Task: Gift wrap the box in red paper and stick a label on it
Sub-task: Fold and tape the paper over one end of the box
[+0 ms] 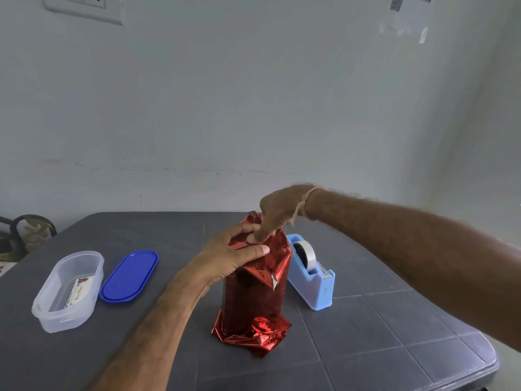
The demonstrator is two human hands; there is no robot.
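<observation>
Surface (366, 348): open room at the near and right edges. Red-wrapped box (253, 300): upright, centre, paper crumpled at its foot. Clear tub (67, 292), left: lidless, holds label (77, 290); blue lid (129, 276) just beside it. Tape dispenser (310, 277): just right of the box. Left hand (234, 255) grips the top folds. Right hand (277, 213) presses one digit there; whether it grips cannot be told.

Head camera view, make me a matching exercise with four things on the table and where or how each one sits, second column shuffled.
1. wrapped box
2. blue lid
3. clear container
4. tape dispenser

A. lies flat beside the container
B. stands upright, in red paper
C. carries a tape roll
D. holds a label

Pairs: 1-B, 2-A, 3-D, 4-C.
</observation>
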